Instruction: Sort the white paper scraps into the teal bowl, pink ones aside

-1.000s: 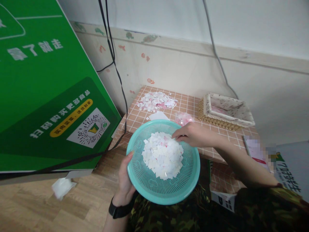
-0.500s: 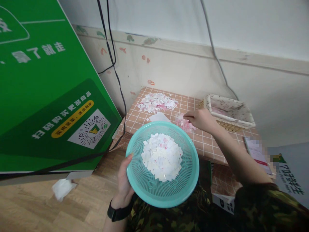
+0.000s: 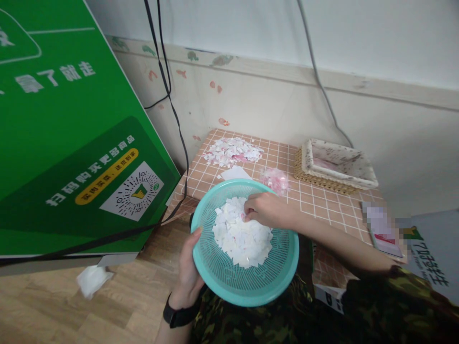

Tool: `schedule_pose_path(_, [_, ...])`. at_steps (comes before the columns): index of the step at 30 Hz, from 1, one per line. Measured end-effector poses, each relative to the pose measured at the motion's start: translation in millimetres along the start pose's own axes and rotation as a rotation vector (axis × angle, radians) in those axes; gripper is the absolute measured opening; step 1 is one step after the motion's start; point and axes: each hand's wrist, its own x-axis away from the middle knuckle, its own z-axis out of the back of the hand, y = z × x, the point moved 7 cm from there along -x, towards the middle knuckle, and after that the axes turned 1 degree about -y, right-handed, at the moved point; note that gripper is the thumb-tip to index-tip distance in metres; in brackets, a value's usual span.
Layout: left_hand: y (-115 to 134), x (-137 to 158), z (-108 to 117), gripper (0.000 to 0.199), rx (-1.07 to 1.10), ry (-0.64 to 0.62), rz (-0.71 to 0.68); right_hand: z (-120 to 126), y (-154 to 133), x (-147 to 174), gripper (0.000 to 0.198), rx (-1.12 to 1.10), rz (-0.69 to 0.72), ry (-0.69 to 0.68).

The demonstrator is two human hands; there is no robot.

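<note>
A turquoise plastic colander [image 3: 247,291] rests over my lap, tilted toward me. My left hand [image 3: 188,267] grips its left rim, thumb on top. Inside lies a heap of small white paper scraps [image 3: 244,243] with a few pinkish bits. My right hand [image 3: 267,210] is in the colander over the far right of the heap, its fingers curled and pinched together against the scraps. What those fingers hold, if anything, is hidden. Beyond the rim, on the checked table, sit a clump of pink scraps [image 3: 275,180] and a white sheet of paper [image 3: 234,173].
Another pile of white and pink scraps [image 3: 233,151] lies at the back of the table [image 3: 304,200]. A lined wicker basket [image 3: 337,167] stands right of it, a phone [image 3: 382,229] near the right edge. At left are a green panel [image 3: 71,143] and hanging black cables [image 3: 175,114].
My right hand has moved from the pink clump on the table left and down into the colander. My left hand keeps its hold; the colander has shifted slightly right.
</note>
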Motion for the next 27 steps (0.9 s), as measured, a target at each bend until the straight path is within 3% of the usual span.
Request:
schedule_pose_path(11, [2, 2, -1, 0.016, 0.039, 0.017, 0.022, 15, -7, 3, 0.011, -0.112, -0.002, -0.005])
schedule_pose_path(16, [3, 1, 4, 0.017, 0.008, 0.044, 0.007, 43, 5, 12, 0.010, -0.236, -0.057, 0.106])
schedule_pose_path(18, [4, 2, 8, 0.017, -0.005, 0.062, 0.005, 62, 23, 18, 0.013, -0.237, -0.085, 0.206])
schedule_pose_path(22, [7, 6, 14, 0.018, -0.047, 0.084, 0.015, 86, 87, 23, 0.020, -0.109, -0.237, 0.408])
schedule_pose_path(25, [9, 7, 17, 0.017, -0.051, 0.088, 0.011, 73, 124, 13, 0.019, 0.068, -0.303, 0.312])
schedule_pose_path(27, [8, 7, 17, 0.016, -0.043, 0.085, 0.016, 65, 133, 9, 0.019, 0.155, -0.345, 0.257])
